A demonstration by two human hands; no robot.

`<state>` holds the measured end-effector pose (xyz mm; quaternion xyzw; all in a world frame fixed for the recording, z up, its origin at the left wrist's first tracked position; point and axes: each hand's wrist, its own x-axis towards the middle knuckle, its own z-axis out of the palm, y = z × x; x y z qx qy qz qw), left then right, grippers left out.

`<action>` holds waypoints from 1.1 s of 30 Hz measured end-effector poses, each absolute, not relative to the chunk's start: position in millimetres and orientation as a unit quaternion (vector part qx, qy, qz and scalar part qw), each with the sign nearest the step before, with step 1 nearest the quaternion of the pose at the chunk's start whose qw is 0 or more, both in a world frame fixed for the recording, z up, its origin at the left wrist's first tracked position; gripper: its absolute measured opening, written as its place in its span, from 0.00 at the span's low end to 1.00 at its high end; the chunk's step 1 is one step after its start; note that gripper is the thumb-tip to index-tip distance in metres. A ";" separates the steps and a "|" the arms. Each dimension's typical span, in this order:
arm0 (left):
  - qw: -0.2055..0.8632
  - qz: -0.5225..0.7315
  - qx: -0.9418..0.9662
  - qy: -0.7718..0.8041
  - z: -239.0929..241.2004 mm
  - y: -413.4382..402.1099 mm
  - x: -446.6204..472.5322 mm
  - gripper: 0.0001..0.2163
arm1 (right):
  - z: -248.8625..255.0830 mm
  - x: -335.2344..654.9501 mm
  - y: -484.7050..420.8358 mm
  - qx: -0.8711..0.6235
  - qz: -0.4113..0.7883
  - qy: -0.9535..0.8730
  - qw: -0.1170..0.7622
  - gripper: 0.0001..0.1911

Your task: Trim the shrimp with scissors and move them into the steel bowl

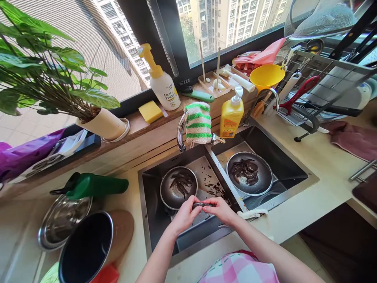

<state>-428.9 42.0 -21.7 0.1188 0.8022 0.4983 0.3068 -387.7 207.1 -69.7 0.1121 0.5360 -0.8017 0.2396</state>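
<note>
Over the left basin of a double steel sink (297, 188), my left hand (185, 215) and my right hand (219, 209) pinch the two ends of one small dark fish (202, 204). Both hands are closed on it. Just beyond them a round steel strainer (165, 194) holds a few dark fish (180, 183). In the right basin a second round strainer (265, 175) holds a heap of dark fish (245, 170). Dark scraps (213, 188) lie on the sink floor between the strainers.
A faucet (181, 131) draped with a green-striped cloth (198, 122) stands behind the sink, beside a yellow soap bottle (231, 114). A dish rack (326, 84) is on the right. A dark pot (85, 245), steel lid (60, 220), green jug (94, 185) and potted plant (50, 84) are on the left.
</note>
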 end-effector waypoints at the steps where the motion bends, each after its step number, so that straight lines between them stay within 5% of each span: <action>1: 0.308 0.501 0.118 0.800 -21.9 42.9 -429.3 0.06 | -69.7 -387.7 207.1 0.116 -0.808 0.524 0.244 0.19; 33: 0.295 0.556 0.063 0.774 -31.9 56.0 -423.7 0.04 | -75.2 -396.4 205.5 0.164 -0.825 0.490 0.229 0.14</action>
